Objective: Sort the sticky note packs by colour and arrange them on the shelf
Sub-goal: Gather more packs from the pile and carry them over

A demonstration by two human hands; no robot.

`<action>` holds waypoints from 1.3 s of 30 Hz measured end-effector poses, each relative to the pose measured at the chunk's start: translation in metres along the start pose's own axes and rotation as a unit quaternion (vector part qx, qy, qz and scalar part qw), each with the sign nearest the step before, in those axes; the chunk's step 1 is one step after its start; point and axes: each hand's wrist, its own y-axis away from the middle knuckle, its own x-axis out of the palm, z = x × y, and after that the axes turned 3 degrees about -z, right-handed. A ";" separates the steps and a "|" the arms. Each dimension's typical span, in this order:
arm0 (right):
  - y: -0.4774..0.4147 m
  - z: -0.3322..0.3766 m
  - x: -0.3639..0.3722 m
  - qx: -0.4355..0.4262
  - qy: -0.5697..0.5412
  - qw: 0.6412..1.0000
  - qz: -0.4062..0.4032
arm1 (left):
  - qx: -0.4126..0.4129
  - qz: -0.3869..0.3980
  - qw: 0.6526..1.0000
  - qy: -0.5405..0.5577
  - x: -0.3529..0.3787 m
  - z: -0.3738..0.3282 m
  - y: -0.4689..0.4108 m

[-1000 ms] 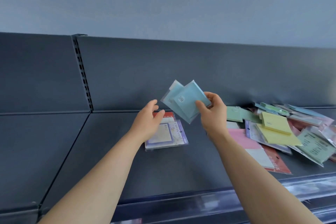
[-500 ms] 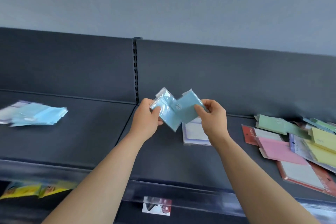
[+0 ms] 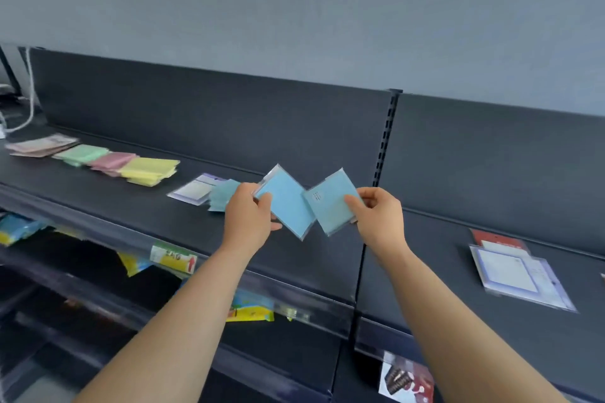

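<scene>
We judge the sorting to be well under way but not finished. On the shelf [image 3: 294, 258], far to the left of the slotted post [image 3: 386, 141], four piles lie in a row, each of one colour. A pale pinkish pile [image 3: 42, 144] is farthest from the post, then come a green pile [image 3: 83, 154], a pink pile [image 3: 111, 162] and a yellow pile [image 3: 150, 170]. Nearer the post on the same side lie a white-and-purple pack [image 3: 195, 190] and, just beside it, a blue pile [image 3: 222, 195], partly hidden behind our left hand [image 3: 250, 222]. To the right of the post, a bordered white pack [image 3: 517, 271] lies on top of a red-backed pack [image 3: 491, 236]. These two look unsorted to us. Anything further right of the post is out of view, so we cannot say how many packs are left.

The two packs in hand are both blue. We hold them in the air above the shelf, just left of the post, tilted like diamonds with their inner edges meeting. We take the next step to be laying them on the blue pile.

Our left hand pinches the left blue pack [image 3: 288, 206] at its left corner, thumb on its face and the other fingers curled behind it. Our right hand [image 3: 379, 222] pinches the right blue pack [image 3: 330, 209] at its right edge in the same way, thumb in front and fingers folded behind. Neither hand touches the shelf.
</scene>
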 end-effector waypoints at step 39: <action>-0.030 0.008 0.193 0.032 0.175 0.984 0.030 | -0.009 0.033 0.980 -0.198 -0.073 0.072 -0.132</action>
